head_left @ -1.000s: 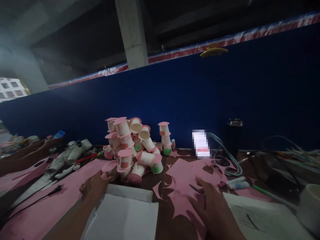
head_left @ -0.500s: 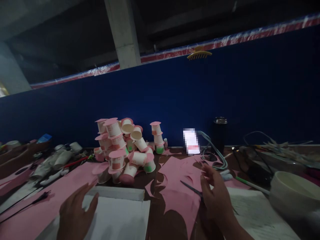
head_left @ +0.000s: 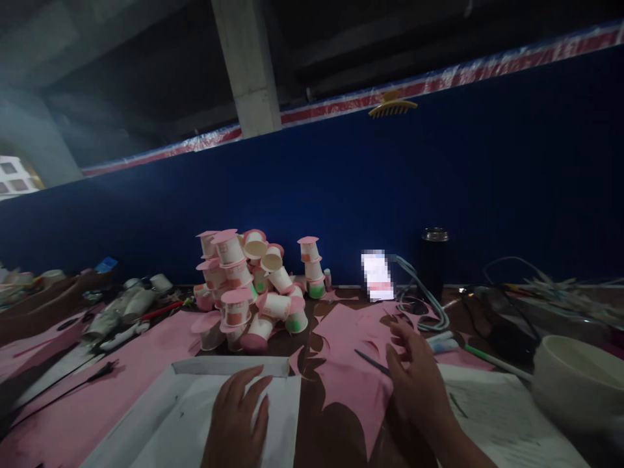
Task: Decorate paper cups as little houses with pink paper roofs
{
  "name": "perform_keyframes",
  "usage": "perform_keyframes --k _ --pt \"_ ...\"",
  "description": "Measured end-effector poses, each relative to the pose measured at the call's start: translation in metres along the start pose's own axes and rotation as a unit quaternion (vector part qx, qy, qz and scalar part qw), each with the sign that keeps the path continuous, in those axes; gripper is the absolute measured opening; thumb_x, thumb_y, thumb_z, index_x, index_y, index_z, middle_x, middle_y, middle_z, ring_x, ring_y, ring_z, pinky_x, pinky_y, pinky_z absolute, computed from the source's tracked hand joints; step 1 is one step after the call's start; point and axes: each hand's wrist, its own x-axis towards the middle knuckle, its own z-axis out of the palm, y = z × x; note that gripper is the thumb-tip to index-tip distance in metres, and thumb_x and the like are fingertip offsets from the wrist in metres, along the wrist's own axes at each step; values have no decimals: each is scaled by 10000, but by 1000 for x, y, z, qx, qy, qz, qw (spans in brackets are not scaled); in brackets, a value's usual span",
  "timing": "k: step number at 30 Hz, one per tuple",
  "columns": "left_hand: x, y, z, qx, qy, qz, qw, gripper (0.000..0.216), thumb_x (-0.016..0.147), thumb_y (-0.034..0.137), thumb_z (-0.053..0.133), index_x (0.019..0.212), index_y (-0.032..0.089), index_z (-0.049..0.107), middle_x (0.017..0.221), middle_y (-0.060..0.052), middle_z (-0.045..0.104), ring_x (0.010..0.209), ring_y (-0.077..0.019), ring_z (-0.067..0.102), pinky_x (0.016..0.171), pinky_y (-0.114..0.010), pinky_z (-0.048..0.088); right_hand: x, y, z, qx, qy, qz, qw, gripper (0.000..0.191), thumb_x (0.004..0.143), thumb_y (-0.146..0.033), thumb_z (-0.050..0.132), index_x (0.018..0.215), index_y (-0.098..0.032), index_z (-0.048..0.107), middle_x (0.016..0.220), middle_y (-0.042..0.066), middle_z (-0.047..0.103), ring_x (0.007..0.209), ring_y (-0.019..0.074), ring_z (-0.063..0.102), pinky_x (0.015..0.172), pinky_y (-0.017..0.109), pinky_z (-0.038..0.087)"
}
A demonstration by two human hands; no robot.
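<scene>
My left hand point(head_left: 238, 416) hovers over or rests on a shallow white box point(head_left: 280, 422); its fingers are apart and nothing is in it. My right hand point(head_left: 416, 383) is at the right edge of a cut pink paper sheet point(head_left: 341, 351), fingers loosely bent and spread. A dark scissors blade point(head_left: 371, 362) points left from beneath this hand; the handles are hidden by it. Beyond the box stands a heap of white paper cups with pink discs point(head_left: 236, 309), some stacked, some on their sides. A separate short stack of cups point(head_left: 312, 266) stands to its right.
A lit phone point(head_left: 377, 276) leans near the blue partition point(head_left: 312, 188), beside a cable point(head_left: 414, 279) and a dark bottle point(head_left: 433, 263). At right are a large white cup point(head_left: 575, 377) and a printed sheet point(head_left: 507, 416). Pink paper point(head_left: 141, 364) and a black cord point(head_left: 73, 390) lie at left.
My left hand has moved right, from the box's left side to its middle right. My right hand stays near the scissors. The view has swung slightly left.
</scene>
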Motion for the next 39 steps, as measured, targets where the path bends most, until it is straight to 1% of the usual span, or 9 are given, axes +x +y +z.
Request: perform_keyframes --k 6,10,14,19,21,24,29,33,39 --pt "42 42 5 -94 -37 56 993 353 812 58 497 1096 244 594 1149 -69 587 1100 -223 509 940 -393 453 -1 5 4 -13 -9 -9 1000 347 869 -288 458 1203 -199 492 1146 108 550 990 239 563 747 382 524" --pt "80 78 12 -176 -52 64 981 371 775 35 519 1075 233 608 1167 -63 583 1122 -224 489 987 -412 420 -4 9 7 -34 -22 -25 999 359 877 -314 450 1213 -193 486 1132 109 560 981 240 568 750 388 526" --pt "113 118 25 -236 -45 60 969 335 771 73 547 1051 245 613 1178 -51 580 1102 -228 488 990 -435 406 -5 10 8 -38 -35 -23 998 351 885 -322 434 1216 -216 484 1131 94 566 970 227 576 726 365 531" --pt "126 153 49 -295 -49 57 953 339 772 77 541 1057 247 611 1148 -51 590 1068 -229 495 948 -427 420 -4 13 10 -50 -55 -21 997 242 853 -284 444 1067 -218 536 1027 80 599 923 228 586 707 368 527" --pt "123 156 59 -310 -53 49 948 339 773 63 532 1041 251 618 1114 -48 606 1039 -225 508 928 -427 426 -4 15 11 -70 -54 -44 995 228 832 -261 446 1033 -213 542 1008 83 612 922 243 582 732 399 517" --pt "116 151 71 -316 -49 34 947 307 805 80 518 1046 242 617 1072 -45 623 1001 -212 519 924 -426 417 -5 18 11 -88 -56 -69 992 280 859 -286 437 1114 -212 526 1056 91 611 962 253 575 774 422 508" --pt "111 140 78 -314 -58 27 947 315 808 76 508 1064 230 608 1070 -58 621 1003 -223 514 914 -429 417 -3 20 10 -106 -58 -52 991 310 895 -316 415 1171 -209 507 1105 100 592 995 251 577 822 434 499" --pt "110 140 82 -321 -73 25 944 333 809 58 497 1066 237 611 1054 -53 623 990 -223 511 902 -427 424 3 17 5 -107 -27 -31 993 317 888 -274 400 1181 -203 499 1123 105 578 997 244 578 824 425 502" --pt "110 137 89 -312 -91 24 945 264 816 87 525 1012 234 623 1041 -49 628 983 -231 512 883 -433 430 8 2 -10 -98 46 -72 992 298 889 -266 431 1166 -233 537 1080 93 592 927 234 582 764 393 513"
